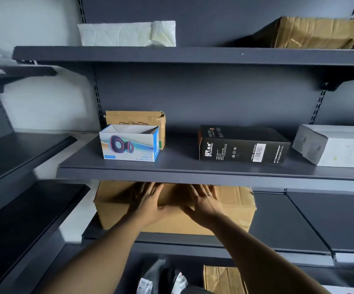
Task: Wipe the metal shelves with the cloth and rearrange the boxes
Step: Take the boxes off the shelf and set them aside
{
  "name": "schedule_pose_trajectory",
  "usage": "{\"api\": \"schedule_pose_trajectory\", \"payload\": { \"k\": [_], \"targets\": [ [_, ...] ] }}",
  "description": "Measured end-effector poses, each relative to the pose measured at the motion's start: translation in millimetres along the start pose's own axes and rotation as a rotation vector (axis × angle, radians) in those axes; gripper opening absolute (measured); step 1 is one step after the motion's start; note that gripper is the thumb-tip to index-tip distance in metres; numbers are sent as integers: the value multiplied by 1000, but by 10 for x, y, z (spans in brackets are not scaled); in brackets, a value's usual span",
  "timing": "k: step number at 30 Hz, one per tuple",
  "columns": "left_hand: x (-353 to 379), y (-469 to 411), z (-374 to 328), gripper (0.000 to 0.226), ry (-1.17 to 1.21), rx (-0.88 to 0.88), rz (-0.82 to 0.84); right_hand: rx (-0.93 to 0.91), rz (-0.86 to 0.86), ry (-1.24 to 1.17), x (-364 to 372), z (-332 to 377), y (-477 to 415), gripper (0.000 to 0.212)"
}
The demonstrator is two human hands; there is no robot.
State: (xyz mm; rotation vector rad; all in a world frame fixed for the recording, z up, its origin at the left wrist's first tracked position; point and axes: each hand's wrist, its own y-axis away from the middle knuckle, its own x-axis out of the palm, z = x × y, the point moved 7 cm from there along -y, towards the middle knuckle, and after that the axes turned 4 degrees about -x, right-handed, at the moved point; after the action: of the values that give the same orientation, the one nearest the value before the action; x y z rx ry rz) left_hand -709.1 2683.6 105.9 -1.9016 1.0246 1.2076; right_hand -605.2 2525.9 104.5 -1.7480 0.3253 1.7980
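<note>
The left hand (148, 200) and right hand (205, 203) rest flat, side by side, on top of the big cardboard box (237, 204), each grip wide, clasping nothing. Directly above that box, the middle shelf (180, 164) carries a speaker box (129, 145), black box (241, 145) and white box (337, 147).

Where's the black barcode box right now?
Head view: the black cardboard box lies right of centre on the middle grey metal shelf, left of the grey-white box.
</note>
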Motion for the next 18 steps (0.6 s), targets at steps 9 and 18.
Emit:
{"api": "schedule_pose_trajectory", "payload": {
  "k": [9,18],
  "targets": [
    [316,-238,199,98,-134,-27,140,-14,70,77,198,-180,-145,113],
    [234,-48,75,104,-351,10,191,-85,111,270,156,-127,-27,124]
  ]
}}
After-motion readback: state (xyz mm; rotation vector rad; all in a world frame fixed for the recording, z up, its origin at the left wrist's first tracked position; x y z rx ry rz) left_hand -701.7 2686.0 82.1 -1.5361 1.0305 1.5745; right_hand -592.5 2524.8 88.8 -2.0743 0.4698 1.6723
